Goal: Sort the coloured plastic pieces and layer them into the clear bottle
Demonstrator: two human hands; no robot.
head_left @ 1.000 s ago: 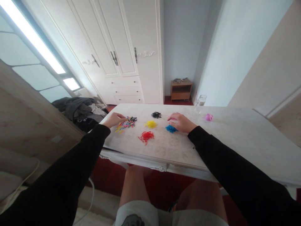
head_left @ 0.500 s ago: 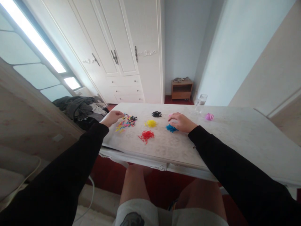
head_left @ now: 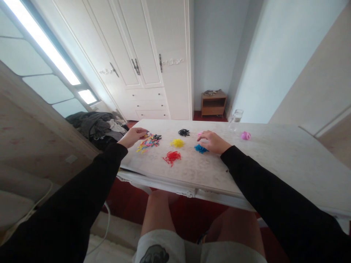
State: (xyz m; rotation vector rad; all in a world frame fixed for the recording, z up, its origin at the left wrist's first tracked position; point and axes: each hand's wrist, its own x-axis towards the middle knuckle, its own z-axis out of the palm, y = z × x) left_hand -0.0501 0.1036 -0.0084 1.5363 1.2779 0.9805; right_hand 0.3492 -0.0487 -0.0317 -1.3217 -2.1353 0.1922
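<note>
My left hand (head_left: 135, 136) is closed in a pinch at the upper left of a mixed pile of coloured rubber bands (head_left: 149, 142). A small dark band shows at its fingertips. My right hand (head_left: 212, 141) hovers or rests over the blue rubber bands (head_left: 200, 148), its fingers loosely curved and apart, with nothing visible in them. Pink bands (head_left: 200, 134) lie partly hidden behind its fingers. Between the hands are separate piles of black bands (head_left: 183, 132), yellow bands (head_left: 177, 143) and red bands (head_left: 172, 157).
On the white table (head_left: 274, 164), a clear jar (head_left: 236, 119) and a pink-purple object (head_left: 245, 136) stand to the right. A white wardrobe (head_left: 153, 44) and a small wooden cabinet (head_left: 213, 103) are beyond it. Dark clothes (head_left: 93, 128) are heaped at left.
My left hand has shifted slightly right over the mixed pile, and a dark band now shows at its fingertips. The right hand has stayed over the blue pile. The view has shifted slightly.
</note>
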